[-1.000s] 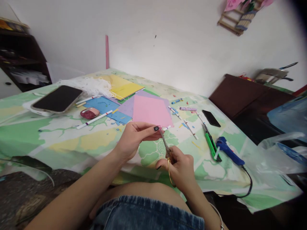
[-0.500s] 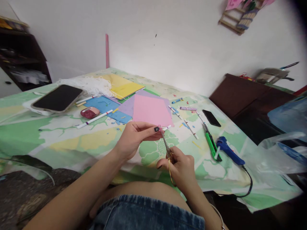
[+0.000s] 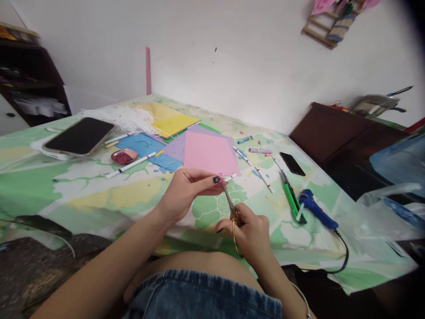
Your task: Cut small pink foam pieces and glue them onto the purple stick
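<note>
Between the thumb and fingers of my left hand [image 3: 189, 190] is a tiny pink cut piece [image 3: 221, 177], mostly covered by the fingertips. My right hand [image 3: 250, 228] grips a pair of scissors [image 3: 233, 210] with gold-coloured handles, and one handle loop hangs below the palm. The scissor tips touch or nearly touch the pink piece; whether the blades are parted is too small to tell. Just beyond the hands lies a pink sheet [image 3: 209, 153] on top of a purple sheet [image 3: 175, 148].
On the right lie a green utility knife [image 3: 294, 204], a blue glue gun [image 3: 317, 210] with its cord and a black phone [image 3: 292, 164]. Markers [image 3: 264, 179] and paper scraps are scattered around. To the left are a larger phone [image 3: 81, 136], white string [image 3: 122, 118] and yellow sheets [image 3: 172, 119].
Almost nothing differs. Both hands and the scissors keep nearly the same place, with only a very slight shift at the fingertips.
</note>
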Motion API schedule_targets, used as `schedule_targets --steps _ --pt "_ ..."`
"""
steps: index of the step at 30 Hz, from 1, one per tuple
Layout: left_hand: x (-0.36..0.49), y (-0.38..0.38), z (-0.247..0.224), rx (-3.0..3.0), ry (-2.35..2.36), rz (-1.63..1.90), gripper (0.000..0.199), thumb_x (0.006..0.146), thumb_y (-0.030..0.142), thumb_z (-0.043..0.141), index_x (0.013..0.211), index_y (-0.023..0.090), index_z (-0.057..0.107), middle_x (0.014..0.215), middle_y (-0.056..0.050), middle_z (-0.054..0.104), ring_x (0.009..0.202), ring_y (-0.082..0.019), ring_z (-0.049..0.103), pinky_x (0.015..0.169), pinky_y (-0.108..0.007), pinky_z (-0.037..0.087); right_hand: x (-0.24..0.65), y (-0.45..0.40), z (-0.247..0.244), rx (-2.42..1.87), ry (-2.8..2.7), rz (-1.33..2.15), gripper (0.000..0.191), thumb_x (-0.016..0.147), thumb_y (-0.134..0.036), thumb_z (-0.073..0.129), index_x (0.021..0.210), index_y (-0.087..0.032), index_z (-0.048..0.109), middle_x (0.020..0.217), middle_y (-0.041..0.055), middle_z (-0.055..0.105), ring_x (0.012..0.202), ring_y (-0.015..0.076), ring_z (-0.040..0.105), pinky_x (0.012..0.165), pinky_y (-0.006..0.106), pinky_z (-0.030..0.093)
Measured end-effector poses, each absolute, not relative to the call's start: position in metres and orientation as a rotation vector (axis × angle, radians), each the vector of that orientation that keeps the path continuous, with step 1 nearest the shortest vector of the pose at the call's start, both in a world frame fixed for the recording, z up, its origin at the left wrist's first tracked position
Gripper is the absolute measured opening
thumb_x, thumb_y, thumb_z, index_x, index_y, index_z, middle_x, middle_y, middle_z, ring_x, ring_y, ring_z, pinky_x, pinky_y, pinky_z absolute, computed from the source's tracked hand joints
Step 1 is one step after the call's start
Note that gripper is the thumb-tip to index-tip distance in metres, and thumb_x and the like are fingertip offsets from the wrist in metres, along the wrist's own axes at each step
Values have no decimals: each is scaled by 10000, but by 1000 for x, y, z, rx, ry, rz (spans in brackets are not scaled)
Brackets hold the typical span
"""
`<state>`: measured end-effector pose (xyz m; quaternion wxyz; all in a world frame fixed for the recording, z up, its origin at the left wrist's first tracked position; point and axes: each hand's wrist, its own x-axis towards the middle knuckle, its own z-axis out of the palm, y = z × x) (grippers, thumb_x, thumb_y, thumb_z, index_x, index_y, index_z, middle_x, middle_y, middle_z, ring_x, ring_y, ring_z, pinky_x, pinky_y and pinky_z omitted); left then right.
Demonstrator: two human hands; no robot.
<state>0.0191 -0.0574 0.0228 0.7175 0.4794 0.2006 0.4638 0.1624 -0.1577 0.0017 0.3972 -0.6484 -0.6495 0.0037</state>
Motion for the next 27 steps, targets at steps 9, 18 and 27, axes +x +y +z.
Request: schedule_targets --steps 9,18,27 --pt "18 -57 22 1026 462 1015 77 731 203 734 782 156 767 796 -77 756 737 -184 712 746 -297 584 163 -158 -1 -1641 -1640 -34 421 755 -478 658 558 -205 405 435 -99 298 415 67 222 409 188 246" --pt "31 -75 20 749 448 970 117 731 208 733 810 124 756 855 -82 757 832 -178 704 823 -287 552 147 -154 -1 -1586 -1495 23 374 692 -366 680 587 -215 354 445 -113 266 411 58 229 391 177 230" --pt "34 -86 22 659 437 967 130 772 205 692 837 104 740 884 -102 752 855 -194 705 868 -306 533 138 -146 0 -1596 -1441 -46 361 746 -390 630 600 -220 347 421 -107 315 384 61 261 389 182 238"
